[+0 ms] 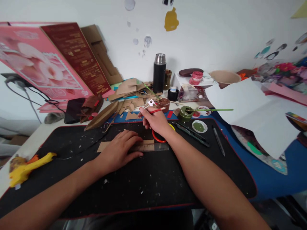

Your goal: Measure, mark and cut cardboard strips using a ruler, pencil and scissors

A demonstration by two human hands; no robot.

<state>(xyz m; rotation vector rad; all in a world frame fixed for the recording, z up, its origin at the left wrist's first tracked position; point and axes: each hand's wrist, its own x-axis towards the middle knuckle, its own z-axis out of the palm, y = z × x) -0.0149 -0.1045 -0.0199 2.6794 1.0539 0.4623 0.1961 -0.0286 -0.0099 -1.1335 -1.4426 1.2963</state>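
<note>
My left hand lies over a narrow cardboard strip on the black mat, holding it down with curved fingers along the upper edge and the thumb by the lower edge. A clear ruler seems to overlap the strip and sticks out at its right end. Above and to the right, my right hand is closed on a red pencil, which points right. Scissors with red and yellow handles lie partly hidden under my right wrist.
Cardboard scraps pile up behind the hands, near a black thermos. An open green paint jar carries a brush. A utility knife and a pen lie right; a yellow glue gun lies left.
</note>
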